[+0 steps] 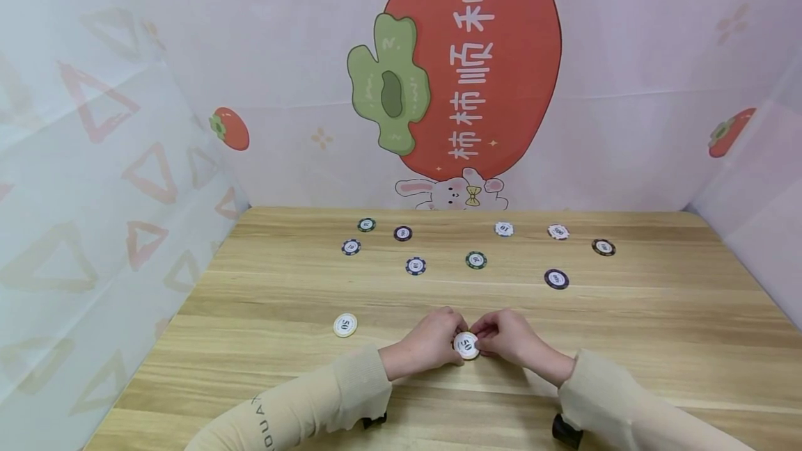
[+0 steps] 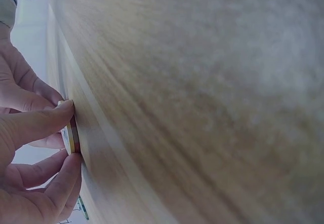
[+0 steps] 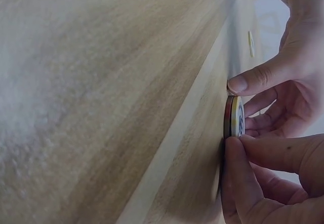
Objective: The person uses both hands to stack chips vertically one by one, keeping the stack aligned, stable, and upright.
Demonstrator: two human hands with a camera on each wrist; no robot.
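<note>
Chip stack (image 1: 466,346): rnd white "50" chip w/ yellow edge (image 3: 237,115) on top; dark/red-edged rnd chip (image 3: 229,113) beneath; edges approx. flush
Loc.: light wood-grain table (image 1: 269,329), near side, btwn hands
L hand (image 1: 426,342): thumb + fingers gripping stack's L side
R hand (image 1: 512,339): thumb + forefinger pinching R edge
Loose chip (image 1: 345,325): similar white/yellow rnd "50", flat, L of hands

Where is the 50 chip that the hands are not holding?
In the head view, this yellow-rimmed chip lies on the table's left part, left of the left hand.
</note>
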